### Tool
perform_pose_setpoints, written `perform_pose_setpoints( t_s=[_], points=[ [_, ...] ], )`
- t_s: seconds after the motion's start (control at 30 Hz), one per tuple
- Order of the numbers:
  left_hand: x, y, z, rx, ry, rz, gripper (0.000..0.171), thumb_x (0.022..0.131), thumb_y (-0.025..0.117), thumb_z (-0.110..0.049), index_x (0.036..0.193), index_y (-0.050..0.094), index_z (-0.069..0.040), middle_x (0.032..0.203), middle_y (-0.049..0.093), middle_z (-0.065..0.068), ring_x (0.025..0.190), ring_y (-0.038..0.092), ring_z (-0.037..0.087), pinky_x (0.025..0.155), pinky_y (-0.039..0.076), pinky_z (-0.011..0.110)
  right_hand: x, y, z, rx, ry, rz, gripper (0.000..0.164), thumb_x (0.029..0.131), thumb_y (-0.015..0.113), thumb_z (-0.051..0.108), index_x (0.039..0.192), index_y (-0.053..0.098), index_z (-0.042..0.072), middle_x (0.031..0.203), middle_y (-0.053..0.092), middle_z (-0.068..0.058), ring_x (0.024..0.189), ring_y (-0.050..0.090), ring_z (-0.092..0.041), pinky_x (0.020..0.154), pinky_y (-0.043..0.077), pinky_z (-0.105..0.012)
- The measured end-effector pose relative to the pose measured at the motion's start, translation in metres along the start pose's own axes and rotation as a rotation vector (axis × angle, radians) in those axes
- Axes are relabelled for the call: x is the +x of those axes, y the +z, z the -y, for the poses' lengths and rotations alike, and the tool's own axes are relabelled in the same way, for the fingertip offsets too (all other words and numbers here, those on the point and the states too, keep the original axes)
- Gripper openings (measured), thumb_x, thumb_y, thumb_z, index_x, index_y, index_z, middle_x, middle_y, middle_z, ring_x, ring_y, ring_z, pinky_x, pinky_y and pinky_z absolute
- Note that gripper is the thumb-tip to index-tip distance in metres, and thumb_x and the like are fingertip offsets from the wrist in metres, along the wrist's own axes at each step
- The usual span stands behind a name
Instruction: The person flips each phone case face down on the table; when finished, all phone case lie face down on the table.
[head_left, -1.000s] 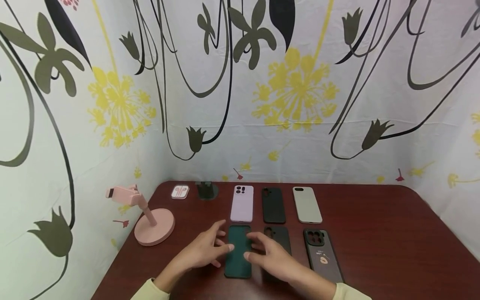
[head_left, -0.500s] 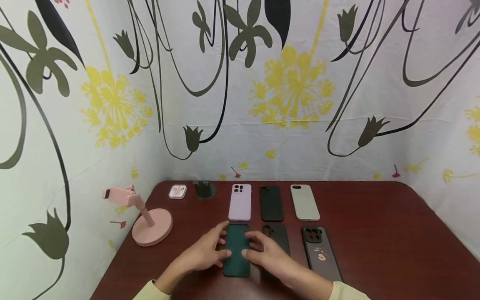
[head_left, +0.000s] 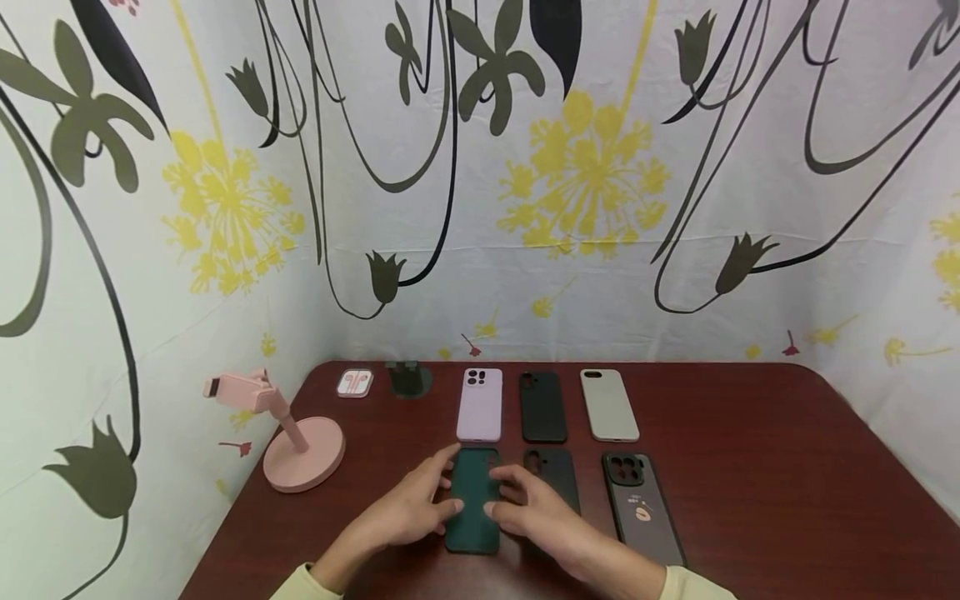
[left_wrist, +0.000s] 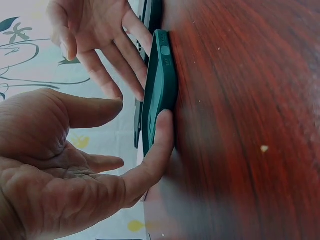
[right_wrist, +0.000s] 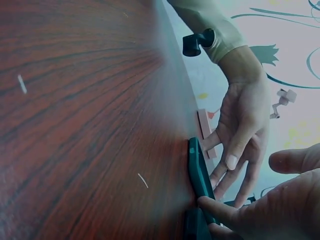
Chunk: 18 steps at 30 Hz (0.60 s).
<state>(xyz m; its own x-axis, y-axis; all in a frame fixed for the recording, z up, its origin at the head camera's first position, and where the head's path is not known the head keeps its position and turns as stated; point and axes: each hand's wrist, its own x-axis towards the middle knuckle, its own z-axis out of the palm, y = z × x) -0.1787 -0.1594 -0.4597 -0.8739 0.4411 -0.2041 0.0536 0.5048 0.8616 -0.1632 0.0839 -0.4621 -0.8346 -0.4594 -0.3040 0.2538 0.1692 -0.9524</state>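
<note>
A dark green phone case (head_left: 473, 500) lies lengthwise on the table, its hollow side up in the left wrist view. My left hand (head_left: 408, 504) is along its left side, one fingertip touching the case wall (left_wrist: 169, 82); the thumb is raised off the case. My right hand (head_left: 538, 512) is on the right side, and one of its fingers touches the case edge (right_wrist: 199, 172) in the right wrist view. Fingers of both hands are loosely bent, not wrapped round the case. The right hand partly covers a black phone case (head_left: 557, 475) beside it.
Behind lie a lilac case (head_left: 480, 408), another black case (head_left: 543, 408) and a pale grey-green case (head_left: 611, 408). A dark printed case (head_left: 645, 508) is on the right. At left stand a pink phone stand (head_left: 303, 454), an earphone box (head_left: 355, 383) and a dark green stand (head_left: 408, 381).
Both hands have come slightly closer in to the green case's sides, the left fingers now against its edge. The head view has shifted a little. The case stays in place.
</note>
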Motion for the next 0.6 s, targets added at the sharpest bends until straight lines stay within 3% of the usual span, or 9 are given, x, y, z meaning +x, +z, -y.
perform_pose_setpoints(
  t_s=[0.23,0.43,0.6],
  points=[
    [0.0006,0.0003,-0.002,0.028,-0.013,-0.005,0.082,0.102,0.073,-0.024,0.167,0.025,-0.009,0.158,0.041,0.026,0.136,0.052,0.04,0.07,0.063,0.039,0.0032,-0.0021,0.0002,0.147,0.033,-0.008,0.076,0.105,0.063,0.03,0.161,0.027,-0.007,0.167,0.024,-0.037,0.15,0.043,-0.049,0.114,0.052,-0.055],
    [0.0014,0.0023,-0.0027,0.091,0.0,-0.022,0.085,0.102,0.071,-0.039,0.167,0.027,-0.008,0.159,0.043,0.024,0.137,0.053,0.039,0.093,0.059,0.052,0.0025,-0.0032,0.0029,0.239,0.056,-0.033,0.077,0.106,0.061,0.031,0.161,0.024,-0.008,0.167,0.022,-0.035,0.155,0.029,-0.053,0.115,0.051,-0.055],
    [0.0019,0.0048,-0.0023,0.109,0.002,-0.035,0.083,0.103,0.069,-0.043,0.166,0.028,-0.007,0.158,0.045,0.024,0.136,0.055,0.039,0.101,0.056,0.059,-0.0004,-0.0044,0.0032,0.275,0.05,-0.037,0.073,0.107,0.056,0.031,0.16,0.026,-0.008,0.167,0.023,-0.033,0.156,0.026,-0.053,0.117,0.049,-0.056]
  ],
)
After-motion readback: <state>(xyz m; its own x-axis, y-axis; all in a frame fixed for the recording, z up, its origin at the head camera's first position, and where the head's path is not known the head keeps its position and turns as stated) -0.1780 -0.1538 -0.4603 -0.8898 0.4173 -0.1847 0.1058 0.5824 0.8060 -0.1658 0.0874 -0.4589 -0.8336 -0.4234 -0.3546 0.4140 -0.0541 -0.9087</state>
